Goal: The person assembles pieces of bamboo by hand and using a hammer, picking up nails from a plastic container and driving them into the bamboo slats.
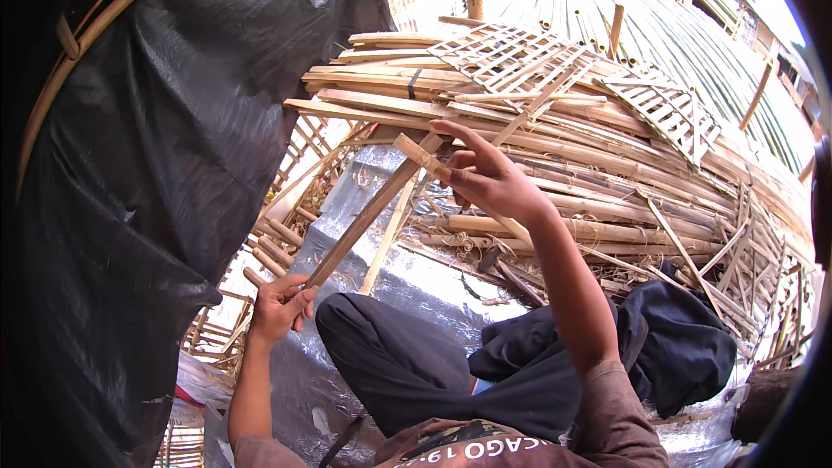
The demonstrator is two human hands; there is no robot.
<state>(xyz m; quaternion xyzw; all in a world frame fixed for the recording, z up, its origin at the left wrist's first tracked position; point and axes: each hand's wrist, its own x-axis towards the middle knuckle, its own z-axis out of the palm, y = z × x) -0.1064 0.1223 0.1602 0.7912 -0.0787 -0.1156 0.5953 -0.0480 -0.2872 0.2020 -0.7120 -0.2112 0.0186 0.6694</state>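
My left hand [282,307] is closed around the lower end of a long, flat brown strip [368,217], wood or bamboo, which slants up and to the right. My right hand [485,175] is raised near that strip's upper end. Its thumb presses on a paler bamboo slat [419,156], whose squared end crosses in front of the brown strip. The index finger stretches past the brown strip's tip; whether it touches is unclear. Behind my right hand and wrist the slat's far part is partly hidden. Another pale strip [387,238] lies between my hands, lower down.
Split bamboo [607,152] is piled ahead, with woven lattice panels [520,56] on top. A black plastic sheet [165,121] hangs at left. Silvery sheeting [325,355] covers the ground beneath my crossed legs [399,355]. A dark-headed tool [491,258] lies by the pile.
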